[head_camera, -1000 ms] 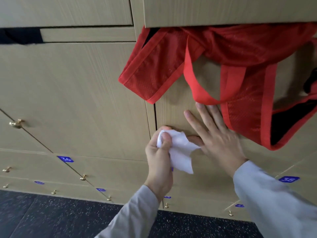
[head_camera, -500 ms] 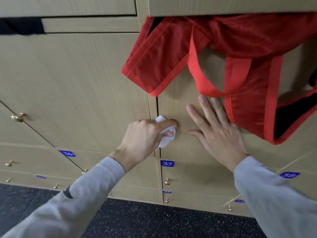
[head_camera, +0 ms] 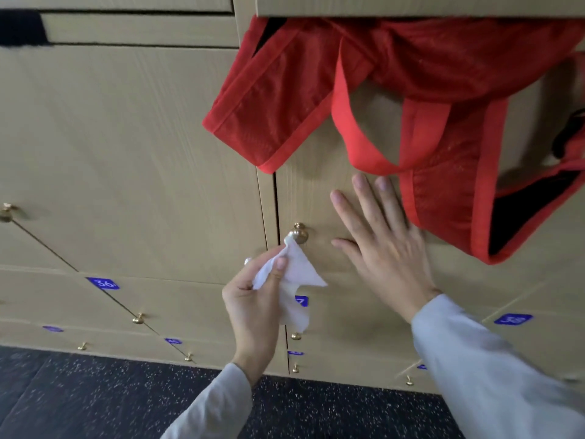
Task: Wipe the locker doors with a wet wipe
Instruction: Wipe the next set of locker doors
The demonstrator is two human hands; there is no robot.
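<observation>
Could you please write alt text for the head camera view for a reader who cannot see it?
A person's left hand holds a white wet wipe up to a brass knob on a tan locker door, while the right hand presses flat beside it. A red mesh bag hangs above.

Two hands (head_camera: 253, 307) (head_camera: 384, 248), one wipe (head_camera: 292, 280) — one red bag (head_camera: 395, 74), eight brass knobs (head_camera: 299, 232).

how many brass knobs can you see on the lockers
8 knobs: one far left, one touching the wipe, three lower left, two below the wipe, one lower right. Others may hide behind the bag.
</observation>
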